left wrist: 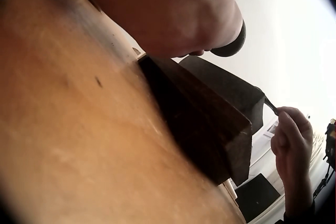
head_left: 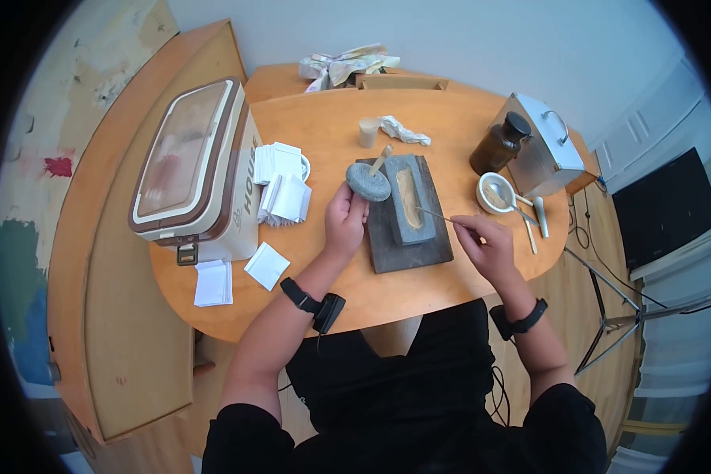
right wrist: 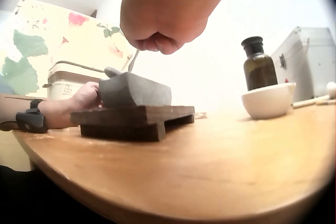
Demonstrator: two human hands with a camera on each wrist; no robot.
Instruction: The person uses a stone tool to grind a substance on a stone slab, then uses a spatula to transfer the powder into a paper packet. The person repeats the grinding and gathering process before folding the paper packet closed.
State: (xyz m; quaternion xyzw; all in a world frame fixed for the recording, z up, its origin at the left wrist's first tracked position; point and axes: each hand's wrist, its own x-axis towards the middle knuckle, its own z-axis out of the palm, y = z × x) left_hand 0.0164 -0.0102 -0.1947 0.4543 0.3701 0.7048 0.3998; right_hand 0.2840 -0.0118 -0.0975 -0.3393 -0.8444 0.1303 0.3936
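Observation:
My left hand (head_left: 344, 223) holds up a grey stone grinding wheel (head_left: 367, 185) with a wooden axle (head_left: 381, 160) through its middle, at the left side of a stone grinding trough (head_left: 420, 234). Tan powder (head_left: 409, 199) lines the hollow of the trough, which rests on a dark wooden stand (head_left: 411, 259). My right hand (head_left: 488, 246) pinches a thin metal tool (head_left: 436, 213), its tip inside the trough over the powder. In the right wrist view, the right hand (right wrist: 164, 22) hangs above the trough (right wrist: 139, 91); its fingers hide most of the tool.
To the right are a white mortar (head_left: 486, 207) with powder and a spoon-like utensil, a white pestle (head_left: 540, 217), a brown bottle (head_left: 498, 146) and a metal case (head_left: 545, 146). White paper packets (head_left: 283, 193) and a large box (head_left: 201, 158) stand left. Behind sits a cup (head_left: 368, 133).

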